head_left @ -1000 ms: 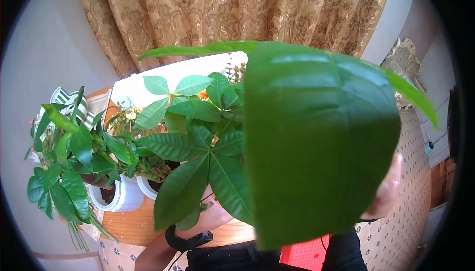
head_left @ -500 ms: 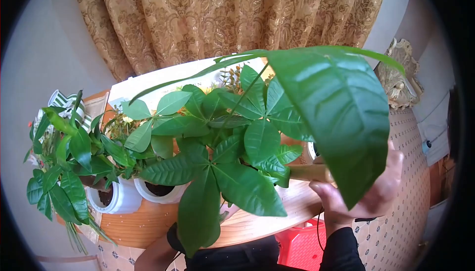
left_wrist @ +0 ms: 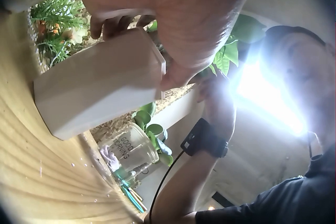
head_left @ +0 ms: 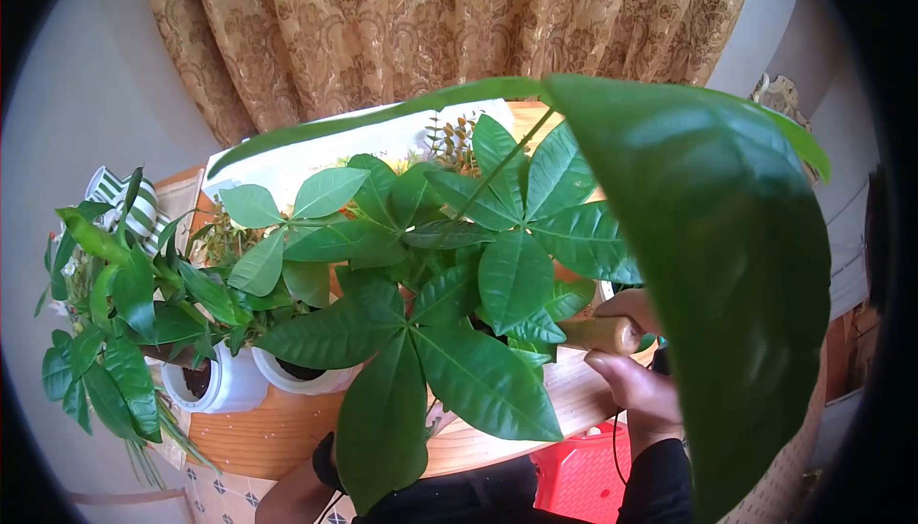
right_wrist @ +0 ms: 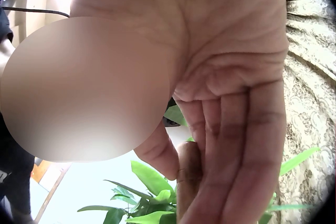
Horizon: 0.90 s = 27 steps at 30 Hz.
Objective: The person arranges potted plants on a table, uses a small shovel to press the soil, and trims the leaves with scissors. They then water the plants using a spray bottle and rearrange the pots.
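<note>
My left hand [left_wrist: 189, 19] grips a white pot [left_wrist: 100, 82] at its rim, thumb on the near side; the pot leans in the left wrist view. In the head view that hand is mostly hidden under a leafy plant [head_left: 411, 323] with broad green leaves. My right hand [head_left: 641, 390] pinches a thick brown woody rod [head_left: 598, 335] near its blunt end, among the leaves. In the right wrist view the rod [right_wrist: 189, 176] lies between thumb and long fingers. One large leaf [head_left: 727, 266] hangs close to the camera and covers much of the right hand.
White pots with soil [head_left: 225, 385] and leafy plants [head_left: 124, 304] stand at the left of the wooden table [head_left: 287, 438]. A clear cup [left_wrist: 131, 150] stands past the white pot. A red stool [head_left: 583, 476] is below the table edge; a patterned curtain [head_left: 430, 27] hangs behind.
The large near leaf swung from covering the right hand, shrank in view, then shifted right and loomed larger again. The right thumb and the rod's end now show beside it. Other leaves swayed.
</note>
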Tool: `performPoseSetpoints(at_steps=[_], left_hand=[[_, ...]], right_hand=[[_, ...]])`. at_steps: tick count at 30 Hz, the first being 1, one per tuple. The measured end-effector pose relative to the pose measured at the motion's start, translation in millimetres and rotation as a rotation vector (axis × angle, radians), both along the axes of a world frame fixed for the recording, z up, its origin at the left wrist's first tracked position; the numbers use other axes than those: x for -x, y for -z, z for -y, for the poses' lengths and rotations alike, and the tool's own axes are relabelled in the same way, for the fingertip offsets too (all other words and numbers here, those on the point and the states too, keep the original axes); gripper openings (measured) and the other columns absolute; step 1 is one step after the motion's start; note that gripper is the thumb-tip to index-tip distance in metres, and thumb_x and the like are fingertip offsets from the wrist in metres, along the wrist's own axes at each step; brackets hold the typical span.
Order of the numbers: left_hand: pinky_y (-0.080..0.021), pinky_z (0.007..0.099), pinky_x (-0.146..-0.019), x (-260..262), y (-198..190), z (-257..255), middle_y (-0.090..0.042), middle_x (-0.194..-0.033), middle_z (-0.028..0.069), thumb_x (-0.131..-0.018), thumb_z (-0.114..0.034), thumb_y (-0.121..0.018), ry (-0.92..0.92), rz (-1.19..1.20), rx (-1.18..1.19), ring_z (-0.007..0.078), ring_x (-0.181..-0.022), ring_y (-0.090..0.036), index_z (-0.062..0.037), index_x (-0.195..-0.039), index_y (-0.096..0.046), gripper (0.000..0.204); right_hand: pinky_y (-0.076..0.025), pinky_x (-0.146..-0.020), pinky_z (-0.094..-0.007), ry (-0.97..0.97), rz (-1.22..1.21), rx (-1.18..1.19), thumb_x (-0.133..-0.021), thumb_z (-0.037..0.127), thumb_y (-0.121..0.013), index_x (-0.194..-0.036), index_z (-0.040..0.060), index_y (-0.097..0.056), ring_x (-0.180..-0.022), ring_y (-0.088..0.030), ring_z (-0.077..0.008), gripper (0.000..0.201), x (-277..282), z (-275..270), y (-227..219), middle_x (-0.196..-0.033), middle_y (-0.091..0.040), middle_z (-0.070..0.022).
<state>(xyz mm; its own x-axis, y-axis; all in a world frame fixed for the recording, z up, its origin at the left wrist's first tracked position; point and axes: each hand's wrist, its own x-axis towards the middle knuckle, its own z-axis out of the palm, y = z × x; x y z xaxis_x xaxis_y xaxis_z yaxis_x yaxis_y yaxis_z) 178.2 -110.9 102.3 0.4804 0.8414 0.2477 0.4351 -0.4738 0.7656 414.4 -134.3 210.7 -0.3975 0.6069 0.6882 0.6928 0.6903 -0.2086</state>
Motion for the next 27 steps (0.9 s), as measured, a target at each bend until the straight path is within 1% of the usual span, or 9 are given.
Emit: performPoseSetpoints(at_steps=[4,6,8,10,13,16,18,19,27], left_hand=[[-0.057,0.0359,-0.077,1.5,3.4,1.5,-0.074,-0.105,0.0075,-0.080,-0.029,-0.088,0.004,-0.003,0.006,0.0192,-0.092,-0.071,-0.0057,-0.115,-0.070,0.046],[-0.057,0.0359,-0.077,1.0,3.7,1.0,-0.074,-0.105,0.0075,-0.080,-0.029,-0.088,0.007,-0.004,0.008,0.0192,-0.092,-0.071,-0.0057,-0.115,-0.070,0.045],[-0.057,0.0359,-0.077,-3.4,2.6,-1.6,-0.074,-0.105,0.0075,-0.080,-0.029,-0.088,0.012,-0.006,0.011,0.0192,-0.092,-0.071,-0.0057,-0.114,-0.070,0.045],[-0.057,0.0359,-0.077,-1.6,1.6,-6.0,-0.074,-0.104,0.0074,-0.080,-0.029,-0.088,0.016,-0.008,0.012,0.0192,-0.091,-0.071,-0.0057,-0.114,-0.070,0.045],[-0.057,0.0358,-0.077,-5.4,1.3,-8.4,-0.074,-0.104,0.0074,-0.080,-0.029,-0.088,0.019,-0.011,0.013,0.0192,-0.091,-0.071,-0.0057,-0.114,-0.070,0.045],[-0.057,0.0358,-0.077,0.8,2.1,-5.4,-0.074,-0.104,0.0073,-0.080,-0.029,-0.088,0.021,-0.013,0.013,0.0192,-0.091,-0.071,-0.0057,-0.114,-0.070,0.045],[-0.057,0.0357,-0.077,-9.5,-0.7,-13.8,-0.074,-0.104,0.0073,-0.080,-0.029,-0.088,0.021,-0.015,0.013,0.0192,-0.091,-0.071,-0.0057,-0.114,-0.070,0.045],[-0.057,0.0357,-0.077,1.2,4.6,-6.0,-0.074,-0.104,0.0073,-0.080,-0.029,-0.088,0.021,-0.016,0.013,0.0192,-0.091,-0.071,-0.0057,-0.114,-0.070,0.045],[-0.058,0.0356,-0.076,3.7,9.9,0.5,-0.074,-0.104,0.0072,-0.080,-0.029,-0.087,0.027,-0.023,0.011,0.0191,-0.091,-0.071,-0.0057,-0.114,-0.070,0.045]], right_hand=[[-0.046,-0.039,-0.0300,0.007,0.018,-0.010,-0.076,0.005,-0.082,-0.082,-0.0020,-0.066,-0.049,-0.064,-0.0179,0.019,2.7,0.5,-13.0,-0.073,-0.069,-0.0074],[-0.046,-0.039,-0.0300,0.007,0.011,-0.009,-0.076,0.005,-0.082,-0.082,-0.0021,-0.066,-0.049,-0.064,-0.0177,0.019,2.8,-0.2,-11.4,-0.073,-0.069,-0.0074],[-0.046,-0.039,-0.0300,0.009,0.004,-0.008,-0.076,0.006,-0.082,-0.082,-0.0022,-0.066,-0.049,-0.064,-0.0176,0.019,0.9,-0.5,-2.3,-0.073,-0.069,-0.0075],[-0.045,-0.038,-0.0296,0.025,-0.064,0.030,-0.076,0.005,-0.082,-0.082,-0.0024,-0.065,-0.049,-0.064,-0.0178,0.019,-2.0,0.0,13.9,-0.073,-0.069,-0.0077],[-0.045,-0.038,-0.0292,-0.040,-0.046,0.001,-0.076,0.005,-0.082,-0.081,-0.0024,-0.065,-0.048,-0.063,-0.0182,0.019,-0.5,-6.7,5.0,-0.072,-0.069,-0.0079],[-0.046,-0.038,-0.0294,-0.020,-0.035,-0.003,-0.076,0.004,-0.082,-0.080,-0.0023,-0.064,-0.047,-0.063,-0.0185,0.019,-4.0,-4.6,2.9,-0.071,-0.068,-0.0081],[-0.046,-0.038,-0.0295,-0.025,-0.024,-0.001,-0.076,0.005,-0.082,-0.081,-0.0024,-0.064,-0.047,-0.063,-0.0184,0.019,-3.7,-4.3,-0.1,-0.071,-0.068,-0.0081],[-0.045,-0.038,-0.0296,-0.030,-0.014,0.002,-0.076,0.005,-0.082,-0.081,-0.0026,-0.064,-0.047,-0.062,-0.0184,0.019,-3.6,-4.2,-2.2,-0.071,-0.068,-0.0081],[-0.044,-0.036,-0.0304,-0.065,0.072,0.020,-0.077,0.006,-0.082,-0.084,-0.0036,-0.065,-0.046,-0.061,-0.0179,0.021,-3.3,-5.0,-22.8,-0.071,-0.068,-0.0079]])
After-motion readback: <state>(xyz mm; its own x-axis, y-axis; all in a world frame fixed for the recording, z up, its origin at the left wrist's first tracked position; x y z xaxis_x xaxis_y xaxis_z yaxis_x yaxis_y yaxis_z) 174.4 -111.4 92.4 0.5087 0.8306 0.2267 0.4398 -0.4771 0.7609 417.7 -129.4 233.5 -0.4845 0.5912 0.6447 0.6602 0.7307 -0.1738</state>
